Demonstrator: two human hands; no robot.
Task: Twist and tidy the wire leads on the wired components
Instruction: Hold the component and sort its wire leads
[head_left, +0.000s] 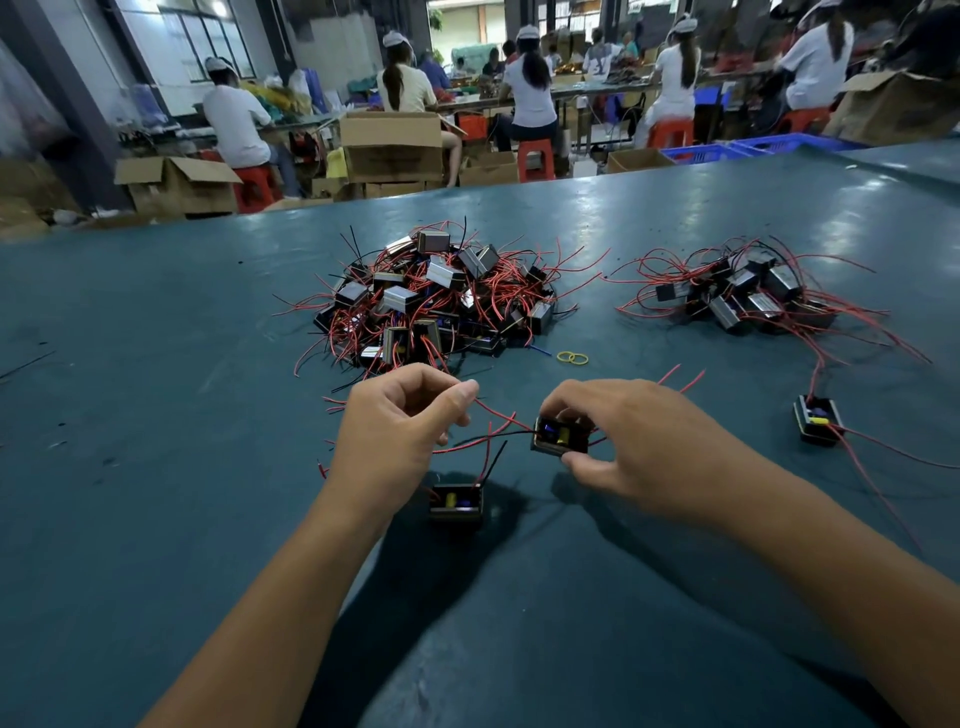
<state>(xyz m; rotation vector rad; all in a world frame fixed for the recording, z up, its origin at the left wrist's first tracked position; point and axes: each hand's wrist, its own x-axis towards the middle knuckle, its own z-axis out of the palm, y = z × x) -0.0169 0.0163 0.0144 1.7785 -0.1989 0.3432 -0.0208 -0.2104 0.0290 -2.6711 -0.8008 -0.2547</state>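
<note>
Head camera view, read from the left: the dark teal tabletop (130, 415) lies bare across its whole left third, out to its far edge, where cardboard boxes (176, 182) and seated workers in white caps (234, 119) fill the room beyond. Nearer the middle, the left hand (395, 431) is curled, thumb and forefinger pinching thin red and black wire leads (488, 434) that run rightward. Just below that hand a small black box-shaped wired component with a yellow part inside (456, 501) sits on the table, its leads rising toward the hand. Behind the hands, a large heap of black and silver components tangled in red wire (431, 296) takes up the table's centre, stray leads spreading almost to the fingers. Two yellow rubber bands (572, 357) lie touching each other just right of the heap's near edge. The right hand (623, 441) grips a second black component showing blue and yellow inside (560, 437), held slightly above the surface between fingertips and thumb. Farther right, a smaller pile of components with red leads (748, 296) sits well apart from the heap, open table between them. One lone black component (817, 421) rests near the right edge, red leads trailing outward. The near table between the forearms is open.
</note>
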